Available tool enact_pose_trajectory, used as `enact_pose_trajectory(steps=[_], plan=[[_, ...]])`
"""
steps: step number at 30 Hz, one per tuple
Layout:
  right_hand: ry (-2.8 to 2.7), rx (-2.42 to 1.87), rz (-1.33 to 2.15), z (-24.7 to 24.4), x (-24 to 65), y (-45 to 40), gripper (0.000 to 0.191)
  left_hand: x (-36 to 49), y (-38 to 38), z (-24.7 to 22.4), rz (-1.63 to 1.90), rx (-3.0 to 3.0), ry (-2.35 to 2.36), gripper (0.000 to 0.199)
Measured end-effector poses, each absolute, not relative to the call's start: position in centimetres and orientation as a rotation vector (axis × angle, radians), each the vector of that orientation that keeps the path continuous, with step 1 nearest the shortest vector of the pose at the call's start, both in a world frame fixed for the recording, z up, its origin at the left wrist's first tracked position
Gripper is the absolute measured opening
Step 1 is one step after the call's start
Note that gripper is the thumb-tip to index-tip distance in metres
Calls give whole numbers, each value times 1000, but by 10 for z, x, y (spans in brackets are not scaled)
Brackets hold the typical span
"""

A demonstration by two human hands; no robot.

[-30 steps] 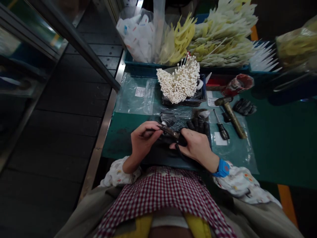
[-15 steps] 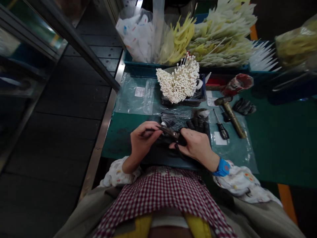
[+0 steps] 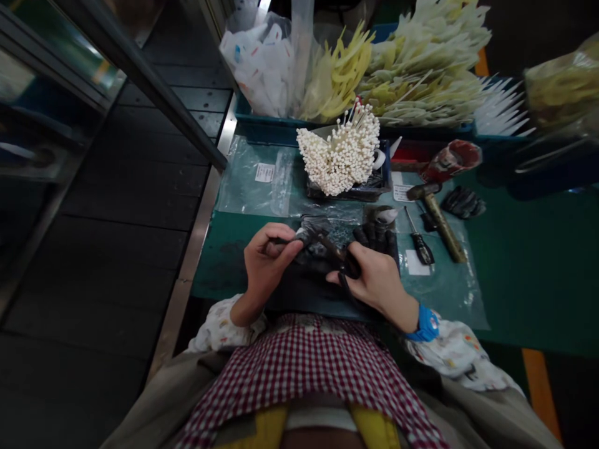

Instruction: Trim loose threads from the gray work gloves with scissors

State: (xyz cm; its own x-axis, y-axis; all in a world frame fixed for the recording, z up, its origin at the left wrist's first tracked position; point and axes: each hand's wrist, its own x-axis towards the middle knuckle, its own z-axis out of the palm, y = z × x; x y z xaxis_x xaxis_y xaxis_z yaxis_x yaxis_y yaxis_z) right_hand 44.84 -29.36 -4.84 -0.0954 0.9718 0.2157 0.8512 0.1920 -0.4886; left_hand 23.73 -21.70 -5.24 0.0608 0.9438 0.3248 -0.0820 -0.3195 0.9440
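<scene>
Green table [image 3: 524,262] — hammer [image 3: 437,212], screwdriver [image 3: 418,240] beside right hand [image 3: 374,277].

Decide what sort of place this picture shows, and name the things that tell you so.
Probably a small factory assembly bench: a green worktable with a hammer and screwdriver, a bundle of white-tipped sticks, and bins of pale plastic strips behind.

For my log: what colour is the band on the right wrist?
Blue wristband, seen in the head view.
</scene>
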Motion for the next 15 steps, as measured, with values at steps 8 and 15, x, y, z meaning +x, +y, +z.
enact_pose_trajectory(steps=[8, 15], plan=[[-2050, -1745, 167, -56, 436, -296, 69, 238, -223, -58, 1405, 1340, 936, 20], [-2101, -1770, 0, -54, 435, -295, 63, 240, -228, -57, 1463, 1379, 961, 19]])
